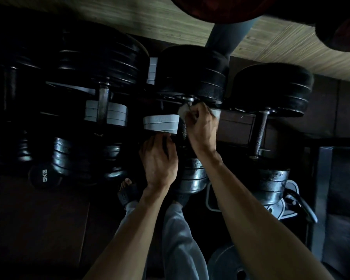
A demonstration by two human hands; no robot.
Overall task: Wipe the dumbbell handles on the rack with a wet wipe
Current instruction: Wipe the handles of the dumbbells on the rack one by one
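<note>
**Wiping a dumbbell handle on the rack**

The right hand [200, 122] curls its fingers around a white wet wipe [183, 110], pressing it against the far end of the knurled handle [181, 130] of the middle dumbbell [192, 73], just below the black far plates. The left hand [160, 156] rests on the near side of the same dumbbell, fingers bent over a dark plate edge beside the handle; its exact hold is hidden in shadow. Neighbouring dumbbells lie on the rack [238, 126] to either side. A round 5KG weight [44, 175] sits at lower left.
</note>
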